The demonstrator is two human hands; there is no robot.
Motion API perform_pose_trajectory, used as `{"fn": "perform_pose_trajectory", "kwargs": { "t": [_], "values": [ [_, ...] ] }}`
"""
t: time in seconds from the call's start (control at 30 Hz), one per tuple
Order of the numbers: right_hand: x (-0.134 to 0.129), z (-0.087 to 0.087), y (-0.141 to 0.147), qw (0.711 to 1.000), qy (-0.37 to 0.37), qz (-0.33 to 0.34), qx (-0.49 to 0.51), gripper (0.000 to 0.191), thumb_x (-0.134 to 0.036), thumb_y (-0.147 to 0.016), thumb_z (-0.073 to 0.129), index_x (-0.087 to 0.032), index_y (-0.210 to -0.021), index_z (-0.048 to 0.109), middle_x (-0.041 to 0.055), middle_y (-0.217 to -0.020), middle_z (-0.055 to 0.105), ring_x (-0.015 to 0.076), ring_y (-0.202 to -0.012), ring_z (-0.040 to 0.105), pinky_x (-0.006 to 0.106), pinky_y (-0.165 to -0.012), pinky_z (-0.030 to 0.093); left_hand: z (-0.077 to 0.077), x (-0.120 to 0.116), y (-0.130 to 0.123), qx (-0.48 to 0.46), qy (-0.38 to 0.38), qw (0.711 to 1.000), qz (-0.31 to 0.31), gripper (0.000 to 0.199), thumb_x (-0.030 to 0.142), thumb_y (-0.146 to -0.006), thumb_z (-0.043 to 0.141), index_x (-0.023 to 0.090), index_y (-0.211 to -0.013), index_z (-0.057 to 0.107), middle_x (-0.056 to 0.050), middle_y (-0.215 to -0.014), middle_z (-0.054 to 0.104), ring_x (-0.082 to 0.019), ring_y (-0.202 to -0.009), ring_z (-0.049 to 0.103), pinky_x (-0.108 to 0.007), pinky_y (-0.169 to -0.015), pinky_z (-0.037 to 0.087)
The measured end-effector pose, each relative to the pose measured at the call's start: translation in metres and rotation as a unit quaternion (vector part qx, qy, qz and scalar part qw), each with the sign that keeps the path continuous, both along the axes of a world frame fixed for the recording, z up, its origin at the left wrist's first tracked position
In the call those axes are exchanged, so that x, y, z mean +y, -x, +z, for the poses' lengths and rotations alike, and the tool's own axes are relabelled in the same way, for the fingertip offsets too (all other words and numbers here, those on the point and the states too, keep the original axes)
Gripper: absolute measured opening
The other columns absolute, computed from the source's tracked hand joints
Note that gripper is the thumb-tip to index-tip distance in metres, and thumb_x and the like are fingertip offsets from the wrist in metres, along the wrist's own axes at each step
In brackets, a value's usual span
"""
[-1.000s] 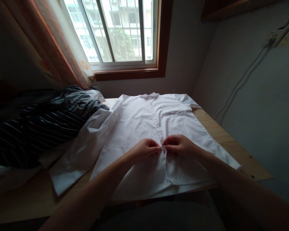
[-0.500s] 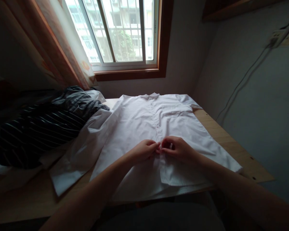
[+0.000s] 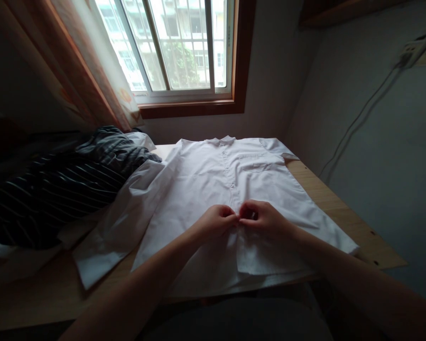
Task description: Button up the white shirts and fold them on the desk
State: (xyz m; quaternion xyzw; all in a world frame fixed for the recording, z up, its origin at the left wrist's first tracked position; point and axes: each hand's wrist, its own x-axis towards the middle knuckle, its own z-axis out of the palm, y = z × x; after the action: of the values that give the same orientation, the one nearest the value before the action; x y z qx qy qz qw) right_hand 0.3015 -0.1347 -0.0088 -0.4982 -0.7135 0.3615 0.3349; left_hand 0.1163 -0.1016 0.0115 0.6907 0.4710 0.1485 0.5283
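A white button-up shirt [image 3: 199,175] lies spread front side up, its collar toward the window and its hem toward me. Several small buttons run down the placket above my hands. My left hand [image 3: 218,221] pinches the placket's edge low on the shirt front. Right against it, my right hand [image 3: 261,215] pinches the overlapping front edge, thumb and forefinger forming a loop. The fingertips of both hands meet at the placket and hide whatever small part lies between them. Below the hands the two front panels hang apart at the hem.
The shirt rests on a wooden table [image 3: 326,199]. Dark striped clothes [image 3: 64,189] are heaped at the left, beside one white sleeve [image 3: 106,241]. Behind stand a window [image 3: 177,47] and a curtain [image 3: 81,61]. A cable [image 3: 355,121] runs down the right wall from a socket.
My hands stay at the same spot on the placket. The left fingertips have shifted slightly right, and the fingers of both hands have come closer together.
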Motion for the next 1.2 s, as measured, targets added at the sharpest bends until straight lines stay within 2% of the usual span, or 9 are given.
{"fn": "perform_pose_trajectory", "kwargs": {
  "t": [0.2,0.37,0.63,0.87,1.2],
  "values": [
    [0.002,0.002,-0.008,0.999,0.024,0.035,0.009,0.017,-0.033,-0.077,0.071,-0.018,-0.083,0.067,0.0014,-0.076,0.067,0.0142,-0.068,0.059,0.024,-0.061,0.044,-0.002,0.001,0.0,0.004,0.0,1.0,-0.01,0.019,0.032,-0.074,0.058,0.014,-0.067,0.063,0.003,-0.05,0.052,-0.01,-0.046,0.046,-0.022,-0.046,0.032],
    [0.002,0.004,-0.013,0.998,0.031,0.051,0.024,0.024,-0.039,-0.083,0.066,-0.017,-0.091,0.071,0.0045,-0.084,0.071,0.0165,-0.075,0.062,0.026,-0.065,0.046,-0.002,0.002,0.003,0.007,-0.009,1.0,-0.011,0.021,0.033,-0.075,0.06,0.014,-0.07,0.064,0.003,-0.051,0.053,-0.009,-0.047,0.045,-0.021,-0.045,0.03],
    [0.006,-0.002,-0.015,0.999,0.037,0.031,0.021,0.021,-0.037,-0.08,0.066,-0.017,-0.086,0.072,0.0036,-0.08,0.072,0.0156,-0.071,0.061,0.026,-0.064,0.047,-0.001,0.004,0.006,-0.025,0.011,0.999,-0.027,0.022,0.036,-0.076,0.063,0.014,-0.071,0.064,0.004,-0.051,0.051,-0.008,-0.046,0.042,-0.021,-0.045,0.029],
    [0.009,-0.005,-0.017,0.995,0.073,0.033,0.066,0.028,-0.042,-0.076,0.071,-0.017,-0.087,0.075,0.0048,-0.081,0.073,0.0175,-0.074,0.064,0.028,-0.067,0.049,-0.004,0.01,0.011,-0.033,0.055,0.997,-0.046,0.025,0.04,-0.077,0.064,0.015,-0.071,0.061,0.006,-0.049,0.045,-0.007,-0.044,0.038,-0.02,-0.043,0.026],
    [0.008,-0.006,-0.014,0.999,0.03,0.032,0.03,0.021,-0.037,-0.079,0.068,-0.018,-0.086,0.075,0.0041,-0.08,0.073,0.0162,-0.072,0.063,0.026,-0.065,0.047,-0.002,0.009,0.012,-0.028,0.064,0.996,-0.061,0.021,0.036,-0.076,0.064,0.015,-0.074,0.062,0.005,-0.051,0.048,-0.007,-0.045,0.041,-0.02,-0.044,0.027]
  ]
}}
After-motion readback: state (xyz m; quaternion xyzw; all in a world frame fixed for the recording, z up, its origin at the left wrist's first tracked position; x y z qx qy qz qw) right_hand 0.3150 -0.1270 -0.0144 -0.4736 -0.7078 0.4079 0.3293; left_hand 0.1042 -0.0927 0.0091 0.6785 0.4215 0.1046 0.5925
